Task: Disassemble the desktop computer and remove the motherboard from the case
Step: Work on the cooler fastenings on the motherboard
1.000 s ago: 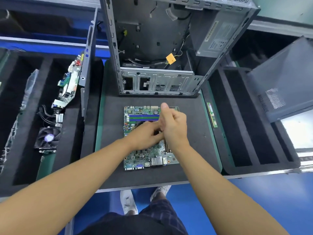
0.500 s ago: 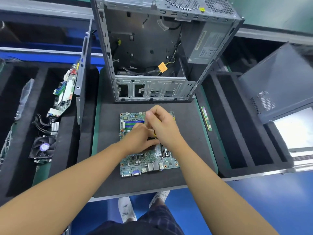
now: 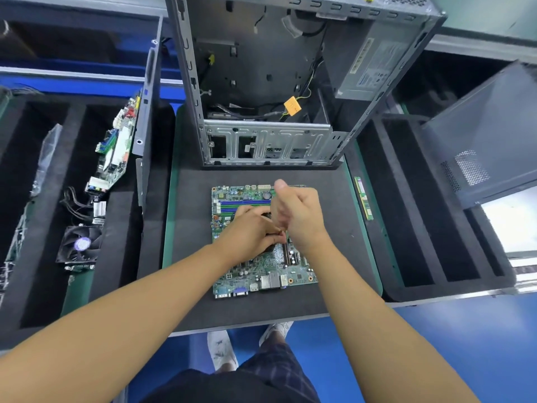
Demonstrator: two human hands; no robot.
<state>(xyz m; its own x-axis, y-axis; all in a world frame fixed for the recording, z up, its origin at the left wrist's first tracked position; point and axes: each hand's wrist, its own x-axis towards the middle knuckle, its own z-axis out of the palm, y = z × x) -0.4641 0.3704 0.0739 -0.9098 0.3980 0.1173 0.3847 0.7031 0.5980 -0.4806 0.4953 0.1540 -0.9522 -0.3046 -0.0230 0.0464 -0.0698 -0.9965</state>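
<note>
Board lies flat on desk, outside case, for access. Left grip and right grip curl over it; I cannot tell their contents.

Left hand and right hand cover the board middle; you only reach its edges. Bare mat left, right and near side gives you passage. Case blocks just behind. Upright panel walls off the left; RAM stick lies at the mat's right edge.
</note>
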